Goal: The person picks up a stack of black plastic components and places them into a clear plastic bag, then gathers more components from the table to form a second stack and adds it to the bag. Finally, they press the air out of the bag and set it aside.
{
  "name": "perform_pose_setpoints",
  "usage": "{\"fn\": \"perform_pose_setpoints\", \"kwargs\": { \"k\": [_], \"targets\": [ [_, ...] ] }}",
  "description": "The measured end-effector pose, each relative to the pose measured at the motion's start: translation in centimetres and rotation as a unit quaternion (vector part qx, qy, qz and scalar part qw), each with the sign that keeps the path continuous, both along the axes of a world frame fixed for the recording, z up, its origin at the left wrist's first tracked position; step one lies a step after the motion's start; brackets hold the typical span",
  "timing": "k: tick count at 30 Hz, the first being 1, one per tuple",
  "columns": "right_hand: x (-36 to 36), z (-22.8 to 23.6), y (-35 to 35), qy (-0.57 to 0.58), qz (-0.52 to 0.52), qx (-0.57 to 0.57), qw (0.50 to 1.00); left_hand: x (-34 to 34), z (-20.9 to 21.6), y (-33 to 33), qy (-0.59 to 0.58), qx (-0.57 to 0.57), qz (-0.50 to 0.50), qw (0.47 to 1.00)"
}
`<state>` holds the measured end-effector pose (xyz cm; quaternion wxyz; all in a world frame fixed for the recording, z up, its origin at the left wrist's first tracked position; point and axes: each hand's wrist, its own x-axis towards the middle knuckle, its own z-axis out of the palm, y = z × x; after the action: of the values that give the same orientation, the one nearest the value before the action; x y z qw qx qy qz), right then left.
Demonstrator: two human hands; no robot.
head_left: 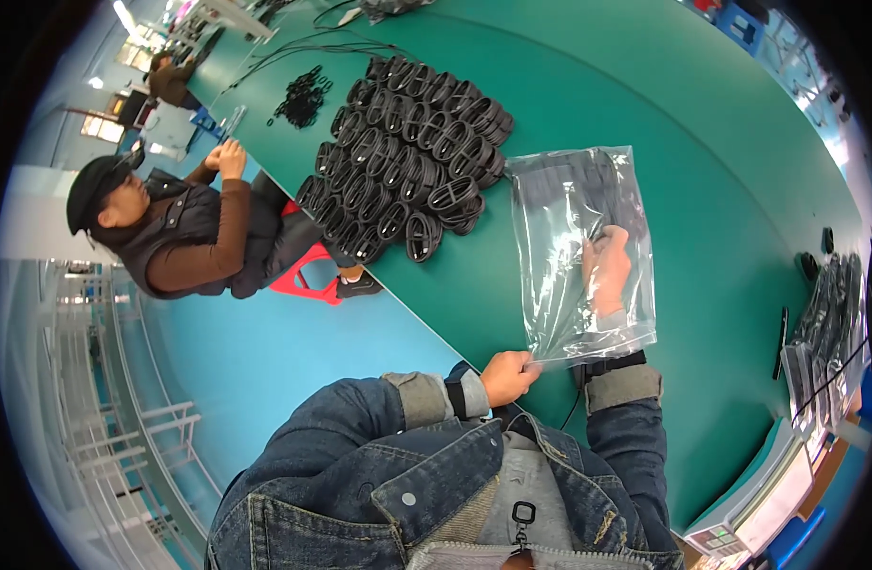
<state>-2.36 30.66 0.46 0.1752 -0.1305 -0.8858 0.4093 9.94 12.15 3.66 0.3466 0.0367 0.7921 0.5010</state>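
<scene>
Plastic bag (pixel 550 285), clear, lay on the green table (pixel 740 285) right of centre in the frame, its mouth toward the lower edge. Left hand (pixel 509 377), lower centre, was closed, fingers pinching the bag's lower left corner. Right hand (pixel 608 266) was inside the bag, fingers partly curled; whether they gripped anything could not be told through the glare. Dark contents (pixel 574 185) showed in the bag's upper part. Coiled black cables (pixel 398 157) sat at upper centre, close beside the bag. Risks judged: a cuff snagging the mouth could tear the film; a slipped pinch could let the mouth collapse; a sideways shove could topple nearby coils.
</scene>
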Motion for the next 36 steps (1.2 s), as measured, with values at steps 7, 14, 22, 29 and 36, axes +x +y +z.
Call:
{"fn": "perform_pose_setpoints", "kwargs": {
  "k": [7, 14, 22, 29, 36],
  "targets": [
    [4.9, 0.7, 1.9, 0.051, 0.114, 0.06, 0.99, -0.6, 0.0, -0.9, -0.016, 0.021, -0.014, 1.0],
    [16.2, 5.2, 3.1, -0.043, 0.154, 0.106, 0.981, -7.1, 1.7, -8.9, 0.347, -0.193, 0.284, 0.872],
    [16.0, 12.1, -2.4, 0.044, 0.102, 0.038, 0.993, -13.2, -1.0, -10.5, 0.279, -0.34, 0.305, 0.845],
    [11.1, 12.0, -6.7, -0.001, 0.202, -0.024, 0.979, -12.7, -2.3, -13.2, 0.312, -0.207, 0.2, 0.905],
    [1.3, 10.4, -13.3, 0.014, 0.42, 0.131, 0.898, -12.9, 0.1, -14.9, 0.337, -0.114, -0.096, 0.93]
  ]
}}
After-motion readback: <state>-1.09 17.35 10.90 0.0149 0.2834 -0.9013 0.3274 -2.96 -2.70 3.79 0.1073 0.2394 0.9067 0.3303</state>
